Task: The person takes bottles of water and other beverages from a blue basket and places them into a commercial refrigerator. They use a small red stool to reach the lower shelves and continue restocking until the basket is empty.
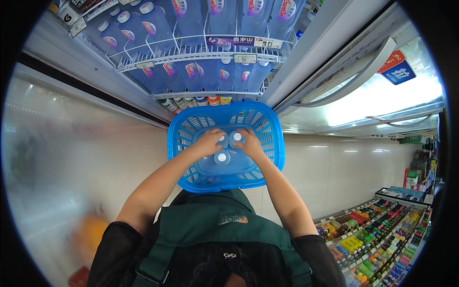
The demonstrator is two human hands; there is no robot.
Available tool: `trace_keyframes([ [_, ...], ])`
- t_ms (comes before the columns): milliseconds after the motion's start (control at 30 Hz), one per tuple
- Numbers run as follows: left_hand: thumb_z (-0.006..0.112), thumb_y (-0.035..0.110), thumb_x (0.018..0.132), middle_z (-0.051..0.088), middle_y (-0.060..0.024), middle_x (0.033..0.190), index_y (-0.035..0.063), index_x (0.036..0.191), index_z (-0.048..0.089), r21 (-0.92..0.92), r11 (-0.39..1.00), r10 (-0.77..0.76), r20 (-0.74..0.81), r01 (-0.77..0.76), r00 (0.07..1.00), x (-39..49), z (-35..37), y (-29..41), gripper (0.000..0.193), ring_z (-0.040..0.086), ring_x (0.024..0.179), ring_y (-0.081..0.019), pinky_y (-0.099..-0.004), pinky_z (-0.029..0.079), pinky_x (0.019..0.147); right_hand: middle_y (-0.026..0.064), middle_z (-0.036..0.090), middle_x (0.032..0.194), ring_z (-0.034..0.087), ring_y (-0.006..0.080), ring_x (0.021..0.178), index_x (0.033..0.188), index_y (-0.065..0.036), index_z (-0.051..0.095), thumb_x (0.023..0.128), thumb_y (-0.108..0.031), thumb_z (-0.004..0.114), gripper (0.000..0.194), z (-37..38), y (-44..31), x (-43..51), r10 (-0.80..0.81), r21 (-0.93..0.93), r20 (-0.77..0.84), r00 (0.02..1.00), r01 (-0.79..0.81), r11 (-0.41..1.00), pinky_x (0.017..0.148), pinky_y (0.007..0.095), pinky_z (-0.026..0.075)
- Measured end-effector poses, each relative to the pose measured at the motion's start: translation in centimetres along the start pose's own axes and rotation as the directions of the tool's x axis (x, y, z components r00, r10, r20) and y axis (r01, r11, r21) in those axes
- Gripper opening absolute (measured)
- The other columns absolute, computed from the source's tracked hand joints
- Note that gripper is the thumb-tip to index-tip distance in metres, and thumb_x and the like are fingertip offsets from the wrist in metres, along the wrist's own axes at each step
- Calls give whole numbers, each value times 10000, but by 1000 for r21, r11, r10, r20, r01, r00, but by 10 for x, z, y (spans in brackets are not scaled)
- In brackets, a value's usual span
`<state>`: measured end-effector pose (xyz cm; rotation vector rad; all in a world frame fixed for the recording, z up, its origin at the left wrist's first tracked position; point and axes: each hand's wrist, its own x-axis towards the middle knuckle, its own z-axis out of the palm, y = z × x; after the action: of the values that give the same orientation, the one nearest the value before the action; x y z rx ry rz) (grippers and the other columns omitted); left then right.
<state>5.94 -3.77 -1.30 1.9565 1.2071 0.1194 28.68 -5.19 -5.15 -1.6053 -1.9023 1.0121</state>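
Note:
A blue plastic shopping basket (279, 143) with slotted sides stands in front of me. Three clear water bottles with white caps stand upright inside it. My left hand (209, 141) grips the upper left bottle (224, 140) near its cap. Around the upper right bottle (233, 138) my right hand (250, 142) has its fingers curled. The third bottle (222, 157) stands just below these two, touched by neither hand. The bottles' lower parts are hard to make out from above.
Beyond the basket, a drinks cooler holds rows of water bottles on white wire shelves (200, 53). Its glass door (53, 161) stands to the left; a door with a curved handle (353, 86) is at right. Shelves of packaged drinks (362, 229) fill the lower right.

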Motion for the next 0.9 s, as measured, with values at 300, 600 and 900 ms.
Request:
trace_keyframes([
  [300, 721, 174, 805, 501, -195, 1403, 41, 1372, 505, -167, 986, -16, -94, 0, 995, 0, -24, 18, 621, 480, 1299, -379, -447, 397, 1086, 191, 655, 1144, 634, 377, 1013, 1191, -44, 624, 837, -223, 747, 416, -45, -18, 4, -21, 94, -161, 987, 36, 995, 834, 415, 514],
  [600, 813, 123, 758, 510, -198, 1390, 19, 1451, 363, -297, 922, 159, -290, -247, 944, 11, -63, 103, 833, 548, 1249, -343, -422, 483, 1015, 167, 660, 1075, 657, 306, 952, 1193, -34, 613, 901, -333, 691, 425, -162, -141, 11, -67, 238, -300, 952, 142, 961, 815, 366, 515],
  [900, 740, 72, 808, 519, -241, 1327, -32, 1385, 389, 321, 772, 557, -757, -549, 341, 5, -234, 254, 684, 527, 1219, -420, -446, 445, 1018, 160, 646, 1115, 623, 363, 1027, 1131, -10, 603, 775, -143, 772, 416, -292, -339, -8, -801, -526, -548, 241, 646, 553, 872, 422, 500],
])
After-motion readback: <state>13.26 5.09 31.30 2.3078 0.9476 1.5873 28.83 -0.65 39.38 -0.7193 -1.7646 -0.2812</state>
